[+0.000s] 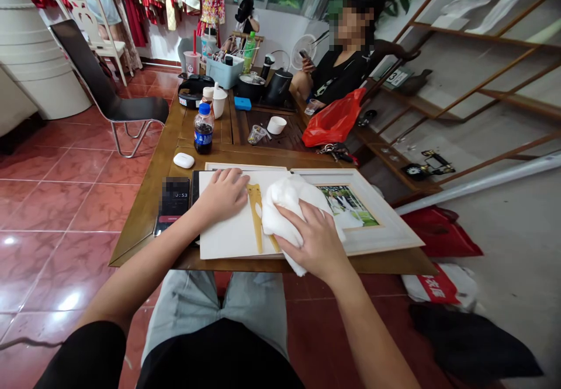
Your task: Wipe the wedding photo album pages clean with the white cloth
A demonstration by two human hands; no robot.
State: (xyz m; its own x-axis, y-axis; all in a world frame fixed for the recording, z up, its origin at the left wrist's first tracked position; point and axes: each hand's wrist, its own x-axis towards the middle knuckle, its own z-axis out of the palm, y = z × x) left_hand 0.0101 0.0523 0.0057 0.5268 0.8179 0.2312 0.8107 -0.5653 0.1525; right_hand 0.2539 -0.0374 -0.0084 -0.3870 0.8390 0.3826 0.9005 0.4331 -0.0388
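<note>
A white picture frame (385, 225) with a photo (348, 205) lies on the wooden table (144, 202) in front of me. Its left part is a white panel (228, 234) with a gold strip (255, 214). My left hand (223, 195) rests on that panel with fingers curled, pressing it down. My right hand (313, 240) is closed on a crumpled white cloth (280, 202) that lies on the frame near the gold strip.
A phone (174, 202) and white earbud case (184, 160) lie to the left. Behind stand a cola bottle (203, 129), cups, a kettle (279, 85), a red plastic bag (333, 121) and keys (335, 151). A seated person (346, 68) holds a phone. A black chair (109, 94) stands left.
</note>
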